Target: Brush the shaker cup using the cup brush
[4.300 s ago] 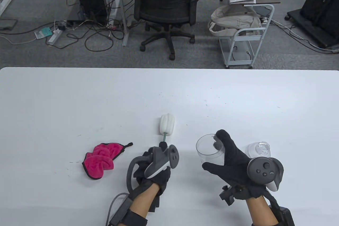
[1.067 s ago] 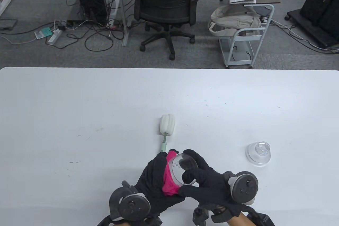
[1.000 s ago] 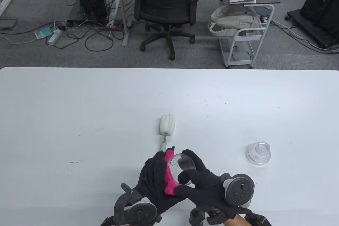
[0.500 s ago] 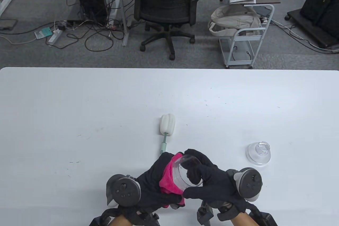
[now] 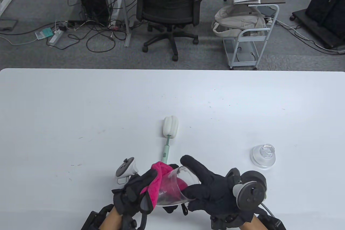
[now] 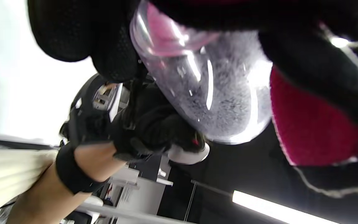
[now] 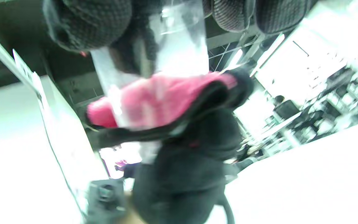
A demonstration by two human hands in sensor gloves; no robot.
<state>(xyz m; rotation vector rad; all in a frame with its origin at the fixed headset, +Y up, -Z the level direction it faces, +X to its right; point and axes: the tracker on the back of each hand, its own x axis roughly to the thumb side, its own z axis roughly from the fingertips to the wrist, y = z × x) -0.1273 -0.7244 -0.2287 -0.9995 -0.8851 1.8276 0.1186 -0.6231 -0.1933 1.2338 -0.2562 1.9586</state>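
The right hand, fingers wrapped round the clear shaker cup, is tilting it above the tabletop so the left hand, fingers pinching the pink cloth, can wipe it; the cup brush is lying unused beyond.

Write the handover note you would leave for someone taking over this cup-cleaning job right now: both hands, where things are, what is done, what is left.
Right hand grips the clear shaker cup, tilted above the table.
Left hand presses the pink cloth against the cup.
Cup brush lies on the table, untouched by either hand.
Clear lid sits on the table to the right.
Done: cup gripped. Whether it has been brushed cannot be told.
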